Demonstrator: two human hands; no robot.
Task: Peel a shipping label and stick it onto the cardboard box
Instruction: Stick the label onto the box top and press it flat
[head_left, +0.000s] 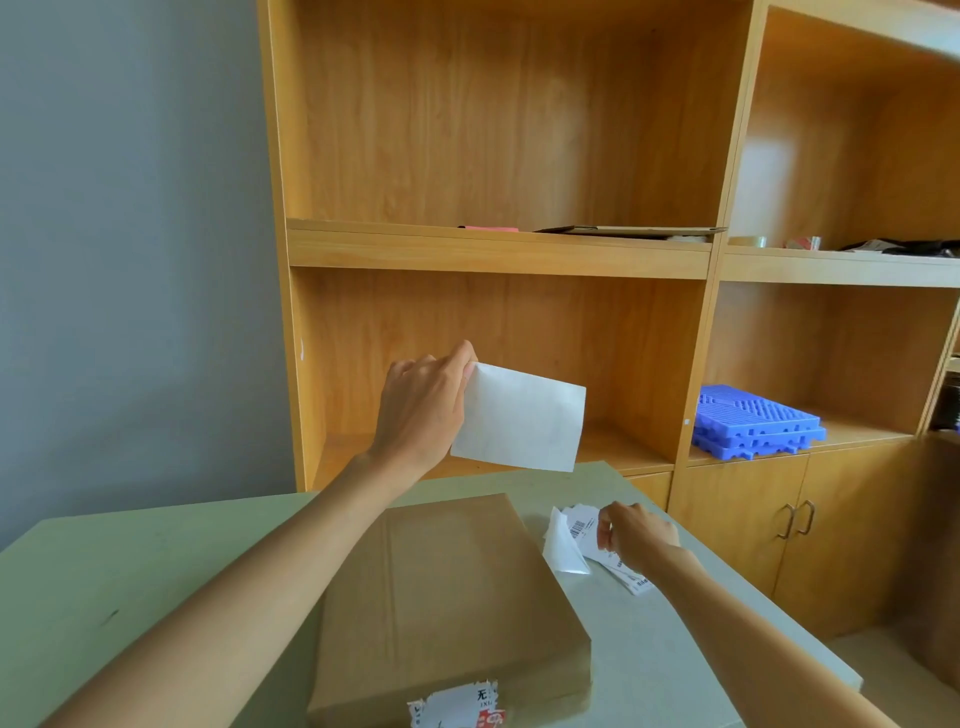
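head view — torn label "无" on cardboard box

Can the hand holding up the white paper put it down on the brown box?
Probably yes. The left hand holds the white sheet in the air just beyond the cardboard box, and the box top looks mostly bare, with nothing between them.

Box fills counter middle, its top bare except torn label scrap at near edge. Left counter open, free passage. Right of box: narrow strip, far part blocked by label pile and right hand. Left hand holds white sheet up above far counter edge, blocking way to lower shelf. Cabinet close on right.
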